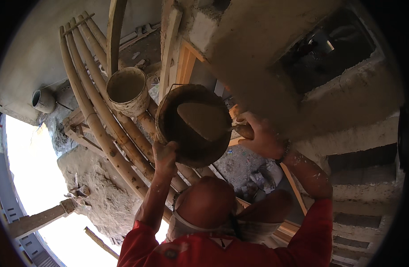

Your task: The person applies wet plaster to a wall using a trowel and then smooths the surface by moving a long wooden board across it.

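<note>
My left hand (165, 155) grips the lower left rim of a round, dirty bucket (173, 133) with a wire handle, held over bamboo poles. My right hand (255, 135) is closed on the handle of a trowel (198, 115), whose broad, mortar-coloured blade lies within the bucket's mouth. Just left of this bucket, a pale bucket (126, 102) with grey material inside stands on the bamboo poles (102, 133). My red sleeves and bare legs show along the lower part of the view.
A grey bucket (44, 101) sits at the far left by a plastered wall (26, 66). Upright timbers (169, 49) rise beyond the platform. Rubble (93, 187) lies below near a bright open edge. At right are plastered concrete (338, 111) with dark openings and an orange wooden frame (186, 60).
</note>
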